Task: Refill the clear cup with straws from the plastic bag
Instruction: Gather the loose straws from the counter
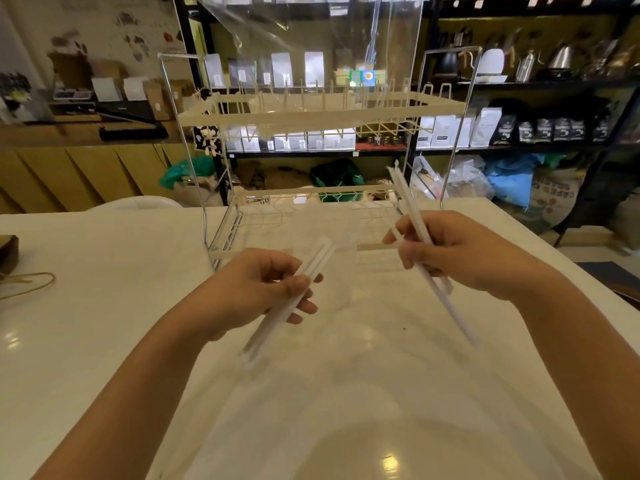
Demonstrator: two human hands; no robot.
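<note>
My left hand [273,289] is closed around a small bunch of white wrapped straws [311,268] that slant up to the right, blurred by motion. My right hand [450,251] grips a few more white straws [412,202], which slant up to the left and reach down past my wrist. Between the two hands stands the clear cup [332,251], faint and see-through, on the white table [104,323]. A thin clear plastic bag [346,393] lies spread on the table under my forearms, hard to make out.
A two-tier cream wire rack [322,116] stands just behind the cup. A brown item with a cord [20,278] sits at the table's left edge. Shelves with bags and kettles fill the background.
</note>
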